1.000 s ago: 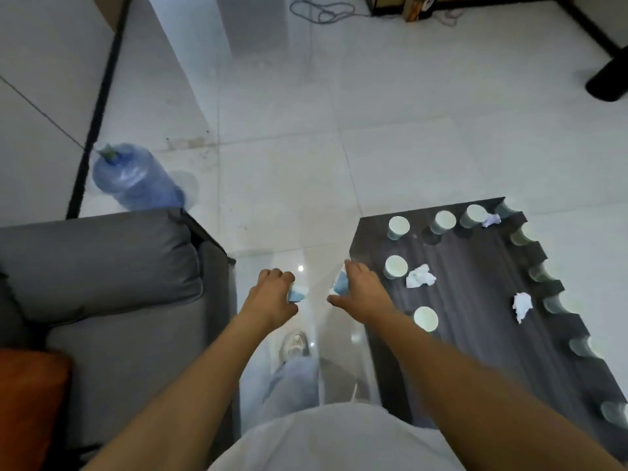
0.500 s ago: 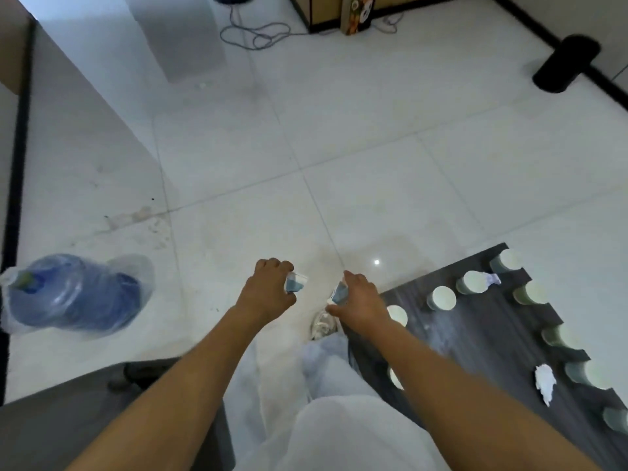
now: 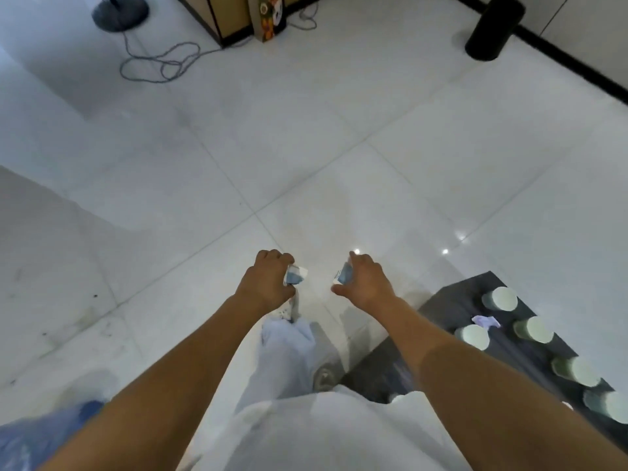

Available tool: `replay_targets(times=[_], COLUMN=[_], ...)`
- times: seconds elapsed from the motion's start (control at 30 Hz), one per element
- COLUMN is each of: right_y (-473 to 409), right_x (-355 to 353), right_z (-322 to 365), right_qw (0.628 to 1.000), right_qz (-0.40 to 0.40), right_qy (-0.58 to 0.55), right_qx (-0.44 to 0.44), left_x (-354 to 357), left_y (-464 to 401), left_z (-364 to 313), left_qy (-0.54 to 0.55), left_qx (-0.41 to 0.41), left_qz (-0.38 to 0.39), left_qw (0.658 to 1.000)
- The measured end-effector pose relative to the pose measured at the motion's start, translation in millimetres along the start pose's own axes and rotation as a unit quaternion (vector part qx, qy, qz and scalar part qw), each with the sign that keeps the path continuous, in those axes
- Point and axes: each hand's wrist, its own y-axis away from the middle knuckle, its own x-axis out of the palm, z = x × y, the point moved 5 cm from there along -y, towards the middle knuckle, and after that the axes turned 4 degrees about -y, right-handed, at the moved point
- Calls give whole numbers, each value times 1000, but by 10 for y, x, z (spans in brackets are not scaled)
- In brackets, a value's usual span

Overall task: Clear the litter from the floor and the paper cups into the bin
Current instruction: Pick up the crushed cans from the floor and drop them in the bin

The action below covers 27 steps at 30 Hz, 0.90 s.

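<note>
My left hand (image 3: 268, 282) is curled round a small crumpled blue-and-white piece of litter (image 3: 296, 275). My right hand (image 3: 363, 282) grips a similar blue-and-white piece (image 3: 344, 277) between thumb and fingers. Both hands are held out in front of me above the white tiled floor. A black cylindrical bin (image 3: 491, 27) stands far off at the top right by the wall. On the dark low table (image 3: 452, 300) at the lower right stand several pale green paper cups (image 3: 501, 298), with a crumpled bit of paper (image 3: 486, 321) between them.
A blue water bottle (image 3: 40, 433) lies on the floor at the lower left. A fan base (image 3: 119, 11) and a looped grey cable (image 3: 159, 62) lie at the top left, next to a wooden cabinet (image 3: 217, 18). My legs and shoes show below my hands.
I have walked forward and turned right: the sofa has left the view, the water bottle has slid to the lower left, the table to the lower right. The bin appears nearer. Both hands keep their litter.
</note>
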Motion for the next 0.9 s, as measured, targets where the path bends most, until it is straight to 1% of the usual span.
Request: replay_targets(times=[0.2,0.3,0.4,0.5,0.63,0.8,0.9], right_y=[-1055,-1499,-1852,-2155,-2676,-3575,-4121], right_x=[-668,-984,-1268,-1572,-2131,-3109,-3760], right_z=[309,461,505,404,117,-242,-376], right_qw=[996,991,987,981,971,967,968], right_qz=[-57,-81,-94,-102,-119,-148,-150], right_qy=[-50,-81,-95,-108,-126,-122,-117], right_qx=[36,63,89,127,165,169,161], left_x=[-679,-1049,-1384,-1588,-1753,-2012,-2233], left_y=[-1344,-2028,-2699,-3296,-4162,-5352,-5999], left_z=[80,123,-7,-297,-854,-1650,-2069], left_qy=[-27,-41,-52,-59,-69,-76,-77], left_qx=[54,66,92,128,174,203,202], left_qz=[-3,9,9,23,41,43,47], left_qw=[998,997,994,990,982,975,975])
